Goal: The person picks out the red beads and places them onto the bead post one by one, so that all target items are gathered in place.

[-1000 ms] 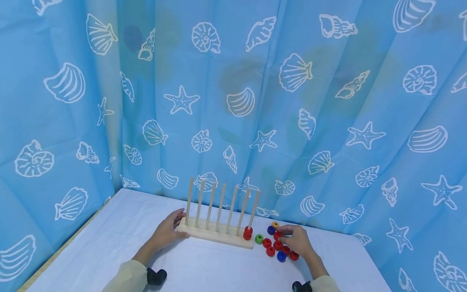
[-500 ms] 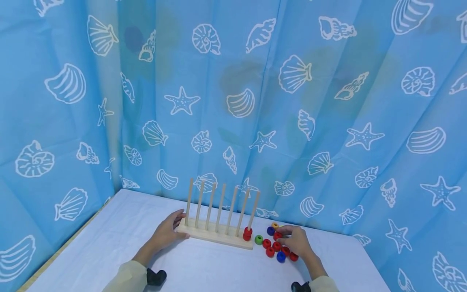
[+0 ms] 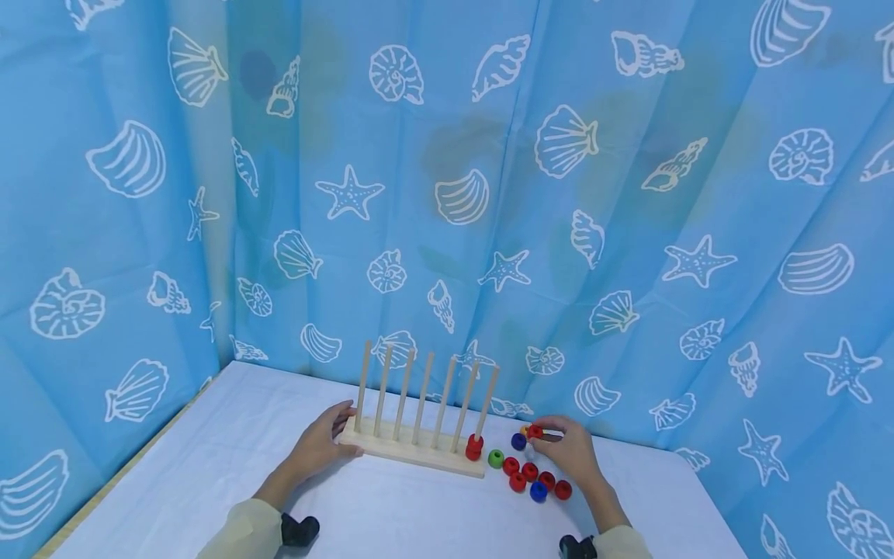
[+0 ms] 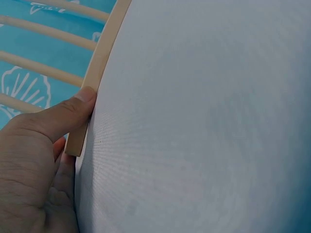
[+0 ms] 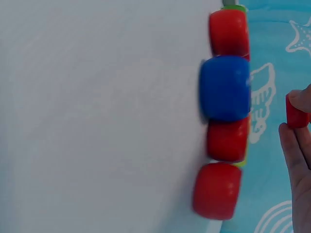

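A wooden rack (image 3: 419, 454) with a row of several upright pegs stands on the table. My left hand (image 3: 317, 442) grips the left end of its base, thumb (image 4: 77, 107) on the front edge and other fingers mostly hidden behind. Stacked low on the rightmost peg are two red beads (image 3: 474, 447); the other pegs carry none. To the right, my right hand (image 3: 574, 452) pinches a red bead (image 3: 535, 432) between thumb and fingers. The right wrist view shows that held red bead (image 5: 295, 112) raised off the table.
Loose beads lie between the rack and my right hand: a green bead (image 3: 496, 458), a dark blue bead (image 3: 518, 441), a blue bead (image 3: 538, 491), several red ones and a partly hidden yellow one. A blue shell-patterned curtain (image 3: 419, 233) hangs behind the white table (image 3: 391, 512).
My right hand has lifted a red bead from the group and raised it slightly. The left hand and the rack stay in place.
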`<control>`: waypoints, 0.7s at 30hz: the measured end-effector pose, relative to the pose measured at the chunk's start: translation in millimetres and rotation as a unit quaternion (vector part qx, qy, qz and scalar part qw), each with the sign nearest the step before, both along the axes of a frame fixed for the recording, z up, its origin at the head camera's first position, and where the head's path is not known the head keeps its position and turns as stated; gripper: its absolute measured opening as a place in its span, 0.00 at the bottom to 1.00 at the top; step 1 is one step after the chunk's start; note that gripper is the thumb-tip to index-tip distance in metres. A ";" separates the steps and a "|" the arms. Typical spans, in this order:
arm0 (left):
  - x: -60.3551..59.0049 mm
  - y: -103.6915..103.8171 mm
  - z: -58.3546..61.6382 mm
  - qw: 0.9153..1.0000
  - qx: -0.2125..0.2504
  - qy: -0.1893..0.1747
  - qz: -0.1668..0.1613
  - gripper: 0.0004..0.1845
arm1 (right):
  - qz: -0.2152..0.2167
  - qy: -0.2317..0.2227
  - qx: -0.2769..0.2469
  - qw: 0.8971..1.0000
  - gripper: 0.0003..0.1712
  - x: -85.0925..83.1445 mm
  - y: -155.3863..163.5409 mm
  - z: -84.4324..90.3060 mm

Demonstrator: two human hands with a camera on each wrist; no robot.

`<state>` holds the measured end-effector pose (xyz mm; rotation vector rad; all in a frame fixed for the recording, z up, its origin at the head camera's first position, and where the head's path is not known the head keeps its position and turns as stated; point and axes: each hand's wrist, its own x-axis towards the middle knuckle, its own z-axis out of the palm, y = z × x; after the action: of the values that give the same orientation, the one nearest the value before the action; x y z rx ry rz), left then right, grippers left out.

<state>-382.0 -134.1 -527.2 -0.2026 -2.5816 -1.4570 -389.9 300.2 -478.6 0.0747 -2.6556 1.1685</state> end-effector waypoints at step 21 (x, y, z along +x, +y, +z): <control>-0.8 -0.2 2.3 1.000 0.006 -0.015 0.002 0.49 | 0.054 0.099 -0.045 0.993 0.23 12.2 -21.0 46.8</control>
<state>-382.8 -134.3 -524.9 -0.1753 -2.5949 -1.4855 -377.7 279.2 -431.8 0.3047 -2.4486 1.2429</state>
